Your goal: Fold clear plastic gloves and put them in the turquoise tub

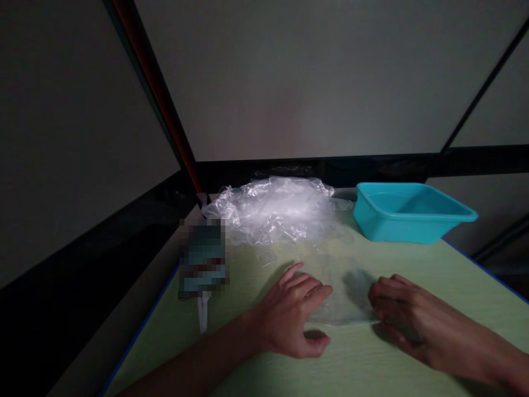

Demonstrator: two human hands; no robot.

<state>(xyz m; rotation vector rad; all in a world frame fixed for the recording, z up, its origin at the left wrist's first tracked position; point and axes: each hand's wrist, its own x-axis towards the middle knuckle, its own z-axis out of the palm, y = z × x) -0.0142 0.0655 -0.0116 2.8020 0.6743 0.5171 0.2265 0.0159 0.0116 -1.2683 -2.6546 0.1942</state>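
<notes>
A thin, clear plastic bag (345, 303) lies flat on the light green table between my two hands, its near edge showing as a faint line. At its left side rests my left hand (291, 314), open, with the fingers spread and the thumb apart. My right hand (407, 317) is at the bag's right side, its fingers curled and the thumb close to them at the near right corner. The fingertips seem to pinch the film there, though they are partly hidden.
A crumpled heap of clear plastic bags (281, 212) lies at the back of the table (248, 369). A turquoise plastic basin (407, 226) stands at the back right. Near the left edge is a pixelated object (204, 259) with a white strip below it. A wall (309, 82) rises behind.
</notes>
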